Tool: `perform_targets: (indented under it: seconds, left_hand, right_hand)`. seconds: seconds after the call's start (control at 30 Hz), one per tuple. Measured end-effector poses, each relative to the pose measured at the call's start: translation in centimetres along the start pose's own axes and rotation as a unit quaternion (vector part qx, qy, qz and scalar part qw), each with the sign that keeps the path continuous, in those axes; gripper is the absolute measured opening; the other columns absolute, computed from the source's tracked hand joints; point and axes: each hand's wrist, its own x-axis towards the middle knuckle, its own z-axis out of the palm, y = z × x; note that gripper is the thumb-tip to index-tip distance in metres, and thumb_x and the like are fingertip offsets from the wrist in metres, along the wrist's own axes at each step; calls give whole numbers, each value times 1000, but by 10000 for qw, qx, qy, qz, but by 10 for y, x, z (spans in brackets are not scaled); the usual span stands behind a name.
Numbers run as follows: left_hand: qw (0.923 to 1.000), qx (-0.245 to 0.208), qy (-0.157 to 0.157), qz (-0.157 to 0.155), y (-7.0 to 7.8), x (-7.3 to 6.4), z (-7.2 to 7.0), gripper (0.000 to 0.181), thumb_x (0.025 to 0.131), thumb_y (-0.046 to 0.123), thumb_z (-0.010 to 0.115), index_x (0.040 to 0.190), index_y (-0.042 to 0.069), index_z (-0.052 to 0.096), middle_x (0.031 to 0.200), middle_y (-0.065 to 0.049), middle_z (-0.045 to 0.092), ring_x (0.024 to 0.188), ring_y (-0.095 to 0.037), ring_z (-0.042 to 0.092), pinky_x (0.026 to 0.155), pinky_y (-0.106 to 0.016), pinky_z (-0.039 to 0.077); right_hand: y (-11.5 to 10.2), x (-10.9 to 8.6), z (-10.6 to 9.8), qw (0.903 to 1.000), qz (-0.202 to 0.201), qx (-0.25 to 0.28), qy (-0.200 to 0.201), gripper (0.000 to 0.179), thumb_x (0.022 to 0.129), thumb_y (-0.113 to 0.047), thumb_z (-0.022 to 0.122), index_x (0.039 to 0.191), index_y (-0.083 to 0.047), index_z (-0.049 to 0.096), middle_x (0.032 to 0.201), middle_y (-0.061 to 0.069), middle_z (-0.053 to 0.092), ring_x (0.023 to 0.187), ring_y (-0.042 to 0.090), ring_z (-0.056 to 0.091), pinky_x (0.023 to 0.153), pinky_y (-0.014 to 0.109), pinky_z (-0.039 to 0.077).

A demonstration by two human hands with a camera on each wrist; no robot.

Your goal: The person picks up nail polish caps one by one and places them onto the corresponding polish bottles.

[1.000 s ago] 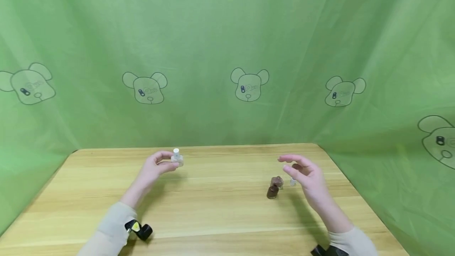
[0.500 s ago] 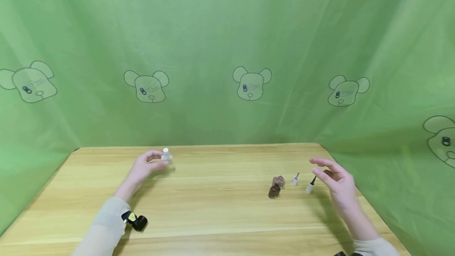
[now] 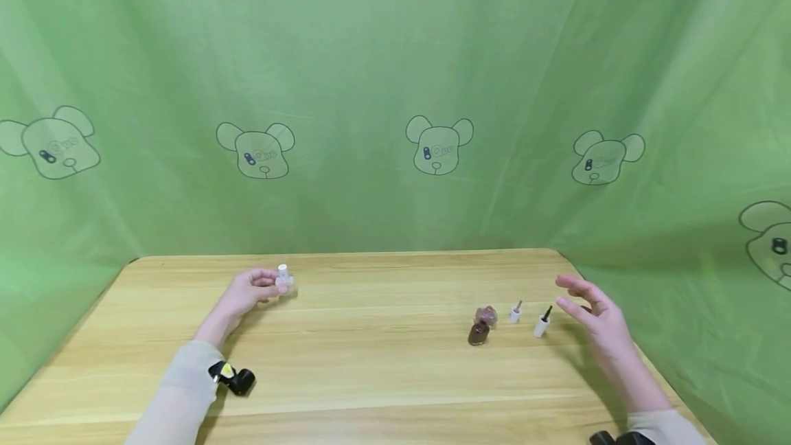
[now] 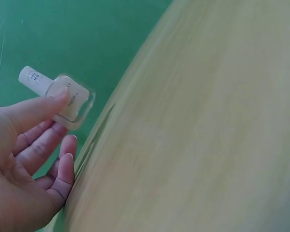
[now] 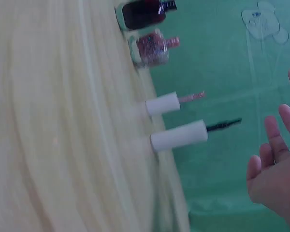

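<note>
My left hand (image 3: pixel 247 290) pinches a clear nail polish bottle (image 4: pixel 77 99) with a white cap (image 4: pixel 35 80), low over the far left of the table; thumb on one side of the glass, fingers behind. On the right, my right hand (image 3: pixel 596 311) holds nothing, its fingers spread loosely in the air. Nearest to it a white cap with a dark brush (image 3: pixel 542 325) stands on the table, brush up. Left of that stands a smaller white cap with a pinkish brush (image 3: pixel 515 314). Two uncapped bottles follow: a dark brown one (image 3: pixel 478 334) and a glittery pink one (image 3: pixel 487 316).
The wooden table (image 3: pixel 371 362) reaches to a green curtain (image 3: pixel 346 211) printed with bear heads, which hangs behind and at both sides. A black wrist camera (image 3: pixel 237 380) is strapped on the left sleeve.
My left hand has moved left and lower with the clear bottle. My right hand has drawn away to the right, and the dark-brush cap now stands on the table, released.
</note>
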Motion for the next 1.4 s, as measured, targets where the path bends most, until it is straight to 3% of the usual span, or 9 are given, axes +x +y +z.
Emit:
perform_targets:
  seconds: [0.17, 0.37, 0.67, 0.97, 1.23, 1.4]
  left_hand:
    - [9999, 85, -25, -137, 1, 3, 1, 47, 83, 11, 75, 121, -7, 56, 90, 9, 68, 80, -6, 62, 68, -22, 54]
    - [9994, 242, -99, -215, 1, 5, 1, 47, 80, 11, 77, 119, -6, 57, 90, 8, 69, 81, -6, 62, 69, -23, 52]
    - [9985, 413, -241, -264, 0, 7, -1, 43, 79, 9, 77, 116, -5, 59, 92, 6, 70, 83, -6, 62, 72, -22, 54]
    - [9977, 439, -379, -355, -1, 9, -5, 47, 80, 5, 75, 120, -9, 55, 102, -6, 70, 86, -8, 64, 78, -20, 56]
    - [9971, 523, -419, -355, -1, 10, -7, 49, 80, 5, 75, 122, -10, 54, 105, -9, 69, 87, -9, 63, 79, -20, 56]
    - [9973, 455, -503, -290, 3, 6, -9, 56, 82, 4, 73, 129, -12, 48, 116, -20, 65, 90, -9, 63, 83, -23, 56]
  right_hand:
    - [10, 0, -12, 9985, 122, 296, -451, 46, 94, 5, 54, 139, -5, 47, 123, -19, 60, 111, -3, 45, 89, 8, 41]
    - [20, -1, -25, 9956, 321, 504, -721, 50, 96, 5, 52, 143, -8, 43, 126, -18, 59, 112, -4, 48, 90, 8, 42]
    - [35, -2, -34, 9908, 645, 401, -1122, 51, 97, 3, 50, 145, -10, 39, 127, -16, 56, 112, -4, 50, 91, 12, 44]
    - [39, -3, -38, 9748, 1546, 492, -1534, 44, 97, -3, 53, 138, -20, 49, 123, -17, 57, 109, 0, 53, 86, 22, 47]
    - [40, -3, -37, 9653, 1960, -277, -1702, 47, 97, -12, 56, 142, -10, 43, 117, -20, 55, 106, -5, 53, 89, 17, 44]
    - [38, -1, -30, 9618, 2019, -569, -1759, 57, 96, -15, 59, 145, 2, 35, 117, -23, 54, 106, -9, 52, 90, 14, 40]
